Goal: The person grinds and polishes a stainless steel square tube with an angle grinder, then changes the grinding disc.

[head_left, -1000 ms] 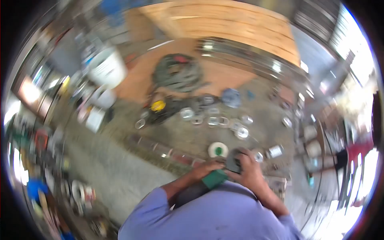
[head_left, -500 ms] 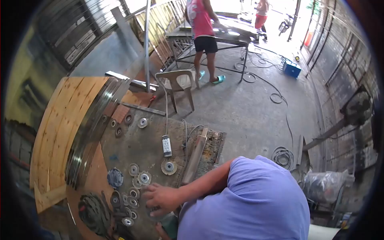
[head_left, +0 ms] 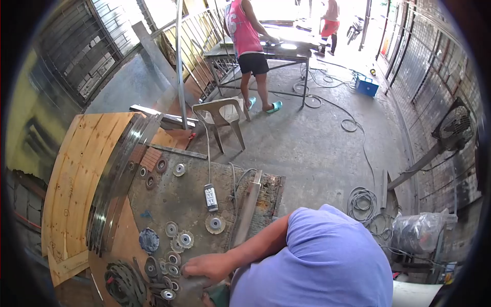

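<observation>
A dark grey disc-shaped piece (head_left: 197, 287) sits at the near edge of the counter (head_left: 189, 197), low in the view, and the person's right hand (head_left: 207, 266) lies over its top with fingers curled down onto it, gripping it. Below it, the left hand (head_left: 208, 299) shows only as a few fingers at the bottom edge beside a green object (head_left: 221, 295); whether that hand is open or closed cannot be told.

Just to the left of the hands lies a cluster of round metal discs (head_left: 169, 258), some flat and silvery, some dark, touching or nearly touching one another. A blue-grey flap disc (head_left: 149, 239) lies a little further out, and a larger tan disc (head_left: 215, 223) sits alone nearer the middle of the counter. A coil of dark belt or cable (head_left: 125, 281) lies at the lower left corner. A white power strip (head_left: 210, 197) rests beyond the tan disc, its cord running away towards the floor. A long metal bar (head_left: 248, 207) lies along the right side of the counter. More discs (head_left: 162, 166) sit at the far end.

Curved steel strips (head_left: 115, 174) lean against a plywood sheet (head_left: 71, 174) on the left. Beyond the counter stands a plastic chair (head_left: 223, 115), and well apart a person in a pink top (head_left: 245, 36) stands at a metal table (head_left: 271, 51).
</observation>
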`<state>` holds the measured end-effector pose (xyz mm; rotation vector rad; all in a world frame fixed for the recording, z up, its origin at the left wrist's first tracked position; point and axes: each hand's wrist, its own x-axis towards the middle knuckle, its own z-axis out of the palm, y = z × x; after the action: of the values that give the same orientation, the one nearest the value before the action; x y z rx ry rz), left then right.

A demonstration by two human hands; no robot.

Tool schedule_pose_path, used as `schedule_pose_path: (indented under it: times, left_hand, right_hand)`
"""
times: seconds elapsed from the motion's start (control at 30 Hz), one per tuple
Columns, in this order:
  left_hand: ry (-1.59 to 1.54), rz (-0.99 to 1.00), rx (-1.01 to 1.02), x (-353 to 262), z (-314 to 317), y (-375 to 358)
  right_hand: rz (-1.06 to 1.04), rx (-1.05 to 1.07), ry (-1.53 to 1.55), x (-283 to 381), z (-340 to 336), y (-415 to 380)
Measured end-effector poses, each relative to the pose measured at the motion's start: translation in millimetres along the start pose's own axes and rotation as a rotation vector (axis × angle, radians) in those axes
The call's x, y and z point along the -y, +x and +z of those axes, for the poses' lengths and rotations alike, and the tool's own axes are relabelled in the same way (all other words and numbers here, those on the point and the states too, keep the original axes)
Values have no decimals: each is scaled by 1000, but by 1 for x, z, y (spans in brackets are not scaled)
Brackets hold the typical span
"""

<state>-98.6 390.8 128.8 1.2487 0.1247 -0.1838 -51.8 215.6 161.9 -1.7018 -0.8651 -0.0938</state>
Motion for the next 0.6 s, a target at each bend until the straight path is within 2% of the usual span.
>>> schedule_pose_path:
  times: [0.03, 0.13, 0.2, 0.3, 0.33, 0.37, 0.4, 0.43, 0.47, 0.5, 0.53, 0.6]
  left_hand:
    - [5, 33, -17, -1, 1, -2]
    - [105, 149, -91, 1, 7, -7]
    - [213, 191, -137, 3, 4, -11]
    - [201, 248, -187, 3, 1, -21]
    - [190, 267, -199, 5, -3, -24]
    - [177, 285, -212, 6, -8, -32]
    - [175, 291, -248, 5, -12, -40]
    - [170, 304, -278, 5, -18, -48]
    - [163, 317, -293, 6, -22, -59]
    - [160, 331, -316, 7, -24, -65]
    - [153, 348, -341, 8, -25, -69]
    - [152, 371, -384, 7, -27, -79]
  right_hand:
    - [63, -41, 122, 1, -2, 5]
    - [375, -112, 235, -24, -19, 12]
    - [797, -5, 285, -22, -47, 7]
    - [939, 122, 172, -135, -10, -11]
    - [852, 277, 21, -173, 3, -15]
    - [442, 559, -449, -220, 17, -17]
    - [146, 682, -736, -249, 23, -21]
    - [103, 714, -824, -247, 24, -17]
    - [162, 588, -748, -237, 23, -12]
    - [577, 490, -389, -196, 5, 3]
    - [938, 237, -50, -148, -16, 18]
    - [879, 222, -275, -206, -3, 17]
